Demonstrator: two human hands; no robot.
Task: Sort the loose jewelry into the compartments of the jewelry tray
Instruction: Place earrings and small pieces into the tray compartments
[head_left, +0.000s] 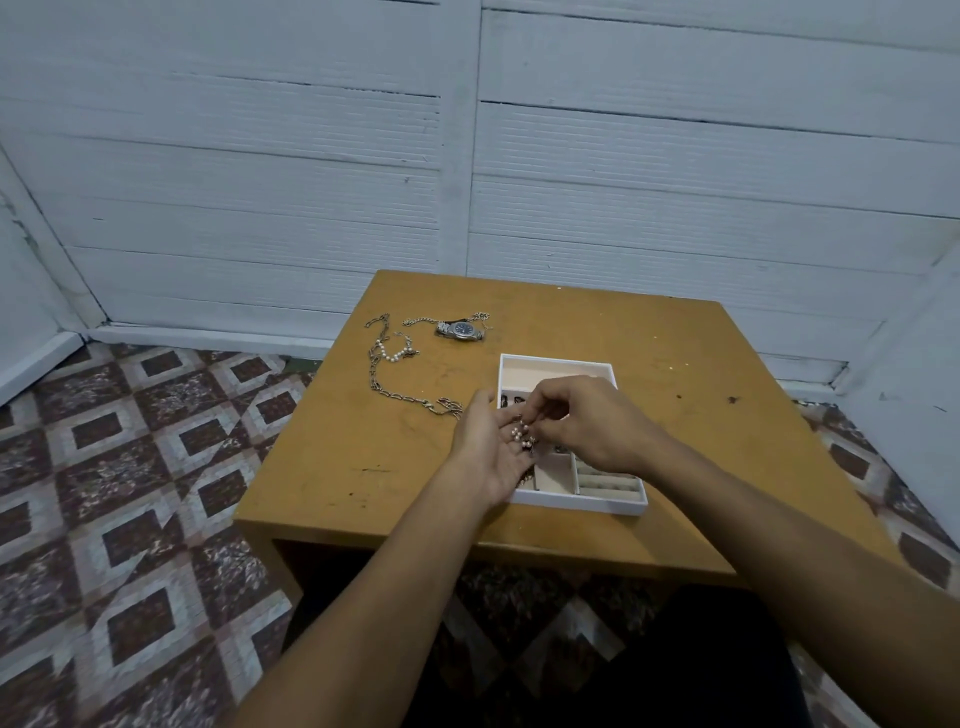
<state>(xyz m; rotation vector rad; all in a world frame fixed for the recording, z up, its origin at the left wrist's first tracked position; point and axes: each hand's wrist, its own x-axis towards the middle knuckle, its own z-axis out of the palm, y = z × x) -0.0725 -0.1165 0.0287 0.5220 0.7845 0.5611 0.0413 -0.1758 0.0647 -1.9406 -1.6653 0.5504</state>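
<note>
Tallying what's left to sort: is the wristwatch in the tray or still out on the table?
Out. The wristwatch lies on the table, beyond the tray's far rim, among loose chains.

Setting: a plain room in a home, seen from above a low table.
Walls: white-painted horizontal wooden planks, meeting at corners on both sides, with a white baseboard along the bottom.
Floor: patterned covering of maroon and grey diamonds, domestic in look.
Furniture: one small, scuffed yellow-brown wooden table, open underneath, set near the wall.
Personal items: a wristwatch, a pearl bracelet and a long metal chain lie loose on the tabletop beside a white jewelry tray.
</note>
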